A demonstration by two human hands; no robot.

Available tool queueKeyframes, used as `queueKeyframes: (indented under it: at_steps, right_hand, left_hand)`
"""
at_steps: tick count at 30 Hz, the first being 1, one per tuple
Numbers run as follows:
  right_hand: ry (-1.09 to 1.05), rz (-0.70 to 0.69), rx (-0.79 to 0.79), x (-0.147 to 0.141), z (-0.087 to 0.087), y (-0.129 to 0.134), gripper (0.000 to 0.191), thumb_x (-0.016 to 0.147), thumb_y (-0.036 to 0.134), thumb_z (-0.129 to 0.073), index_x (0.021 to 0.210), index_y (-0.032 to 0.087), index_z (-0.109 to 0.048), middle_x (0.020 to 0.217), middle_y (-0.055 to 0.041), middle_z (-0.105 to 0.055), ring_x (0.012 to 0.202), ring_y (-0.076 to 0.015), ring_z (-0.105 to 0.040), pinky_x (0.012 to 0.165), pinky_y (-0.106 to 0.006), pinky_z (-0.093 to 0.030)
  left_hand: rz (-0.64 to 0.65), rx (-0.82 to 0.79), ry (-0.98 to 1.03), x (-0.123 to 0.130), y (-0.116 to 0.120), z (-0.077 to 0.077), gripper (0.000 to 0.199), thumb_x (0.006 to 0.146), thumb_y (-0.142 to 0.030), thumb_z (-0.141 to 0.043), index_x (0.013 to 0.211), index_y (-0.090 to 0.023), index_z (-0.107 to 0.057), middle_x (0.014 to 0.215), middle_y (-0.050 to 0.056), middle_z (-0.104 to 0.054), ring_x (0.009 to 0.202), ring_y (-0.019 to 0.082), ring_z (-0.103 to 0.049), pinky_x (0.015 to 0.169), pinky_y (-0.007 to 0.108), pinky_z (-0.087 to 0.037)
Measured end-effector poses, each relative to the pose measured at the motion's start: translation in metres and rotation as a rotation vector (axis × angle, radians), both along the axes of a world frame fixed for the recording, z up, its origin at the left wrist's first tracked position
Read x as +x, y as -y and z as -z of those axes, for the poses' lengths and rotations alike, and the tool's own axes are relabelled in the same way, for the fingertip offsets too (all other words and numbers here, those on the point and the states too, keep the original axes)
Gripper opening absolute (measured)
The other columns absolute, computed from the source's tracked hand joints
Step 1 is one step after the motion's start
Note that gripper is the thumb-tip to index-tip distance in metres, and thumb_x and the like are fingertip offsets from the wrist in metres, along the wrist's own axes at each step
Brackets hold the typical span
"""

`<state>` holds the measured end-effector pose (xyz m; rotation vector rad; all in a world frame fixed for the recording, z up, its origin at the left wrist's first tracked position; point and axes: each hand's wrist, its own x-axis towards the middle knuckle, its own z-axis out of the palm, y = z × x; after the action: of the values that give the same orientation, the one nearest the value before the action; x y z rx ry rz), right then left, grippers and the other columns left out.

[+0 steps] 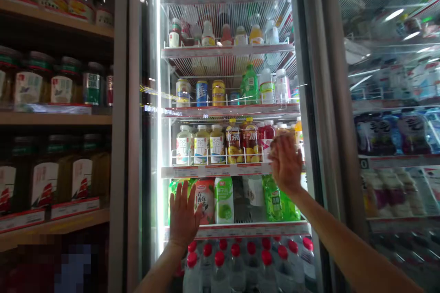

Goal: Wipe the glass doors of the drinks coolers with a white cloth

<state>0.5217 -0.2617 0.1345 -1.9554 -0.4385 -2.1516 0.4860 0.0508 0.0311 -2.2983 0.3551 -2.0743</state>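
Observation:
My left hand is raised palm-forward with its fingers spread, against or very near the glass door of a lit drinks cooler. It holds nothing. Higher up on the right, my right hand is also raised to the glass, in front of the shelf with tea bottles. Motion blurs its fingers, and a brownish patch shows beside them; whether that is a held thing or a reflection is unclear. Behind my left hand stand a red drink bottle and a green and white carton.
Metal door frames stand left and right of the glass. Wooden shelves with jars and bottles are at the left. Another glass-fronted cooler is at the right. Red-capped water bottles fill the cooler's bottom.

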Motion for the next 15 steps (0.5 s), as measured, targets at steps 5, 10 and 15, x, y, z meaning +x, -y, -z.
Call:
queueKeyframes:
  at_steps: [5,10,15]
  right_hand:
    - [-0.003,0.004,0.222,0.003,-0.029,-0.007,0.056,0.087,0.025,-0.035,0.141,0.013,-0.024,0.143,-0.0163,-0.032,0.136,-0.0312,-0.018,0.102,-0.058,-0.023]
    - [-0.060,-0.091,-0.410,-0.012,-0.008,-0.086,0.054,0.084,0.019,-0.039,0.138,0.016,-0.033,0.142,-0.0067,-0.037,0.137,-0.0217,-0.017,0.111,-0.047,-0.015]
    - [0.040,-0.036,-0.066,0.002,-0.030,-0.036,0.054,0.086,0.024,-0.037,0.139,0.017,-0.030,0.142,-0.0103,-0.036,0.136,-0.0236,-0.020,0.108,-0.050,-0.017]
  left_hand:
    - [-0.006,-0.001,0.010,0.000,0.001,0.001,0.067,0.084,-0.025,-0.042,0.143,-0.020,-0.010,0.150,0.012,-0.014,0.138,0.028,-0.010,0.110,0.050,-0.017]
    - [-0.051,0.042,-0.015,-0.009,-0.005,-0.003,0.064,0.083,-0.024,-0.045,0.141,-0.018,-0.018,0.148,0.013,-0.021,0.138,0.026,-0.011,0.110,0.045,-0.020]
    - [-0.070,0.060,-0.005,-0.016,-0.023,-0.012,0.055,0.084,-0.026,-0.044,0.137,-0.019,-0.030,0.145,0.012,-0.030,0.137,0.024,-0.018,0.110,0.045,-0.019]
